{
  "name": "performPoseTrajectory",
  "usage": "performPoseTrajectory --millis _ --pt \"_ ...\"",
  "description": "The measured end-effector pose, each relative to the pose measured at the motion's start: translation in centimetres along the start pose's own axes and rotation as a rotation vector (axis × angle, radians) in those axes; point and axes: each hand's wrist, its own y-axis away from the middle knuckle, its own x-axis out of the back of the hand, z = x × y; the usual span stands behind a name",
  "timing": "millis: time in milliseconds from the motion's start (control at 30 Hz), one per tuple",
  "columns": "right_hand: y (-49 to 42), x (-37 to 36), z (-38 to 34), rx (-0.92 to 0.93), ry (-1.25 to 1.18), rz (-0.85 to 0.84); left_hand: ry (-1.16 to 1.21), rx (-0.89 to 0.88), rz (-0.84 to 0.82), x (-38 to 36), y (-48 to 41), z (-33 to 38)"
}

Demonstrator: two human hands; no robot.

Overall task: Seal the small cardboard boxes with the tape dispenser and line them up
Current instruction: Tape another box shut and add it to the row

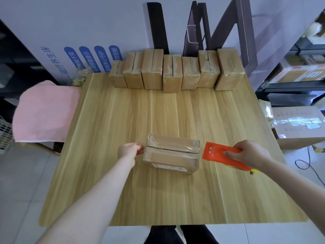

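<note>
A small cardboard box lies on its side in the middle of the wooden table, with clear tape over its top seam. My left hand touches the box's left end, and how its fingers lie is not plain. My right hand grips the orange tape dispenser, whose front edge sits just right of the box. Several taped boxes stand upright in a row along the table's far edge.
A pink cloth covers something left of the table. Dark metal frame pieces lean on the wall behind the row. Shelves with cartons and a large taped carton stand to the right. A cable lies on the floor.
</note>
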Motion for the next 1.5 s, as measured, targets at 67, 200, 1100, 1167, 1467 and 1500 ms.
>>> performPoseTrajectory --millis 67,200,1100,1167,1467,1500 --pt "0.2 -0.4 0.0 -0.007 -0.025 0.008 -0.062 -0.041 0.012 -0.9 0.2 -0.6" --pt "0.6 -0.9 -0.1 -0.005 -0.054 0.014 -0.468 -0.12 0.022 -1.4 0.9 -0.9" --pt "5.3 -11.1 -7.6 0.021 -0.689 -0.078 -1.263 -0.987 -0.005 -4.2 -0.9 2.6" --pt "5.5 -11.2 -6.8 0.043 -0.714 -0.07 -1.269 -0.981 -0.008 -4.1 -0.9 2.5" --pt "6.0 -10.8 -4.6 0.019 -0.338 -0.06 -1.266 -1.009 0.033 -4.3 -0.7 2.3" --pt "5.3 -10.6 -5.7 0.036 -0.224 -0.072 -1.267 -1.007 0.034 -4.4 -0.7 2.4"
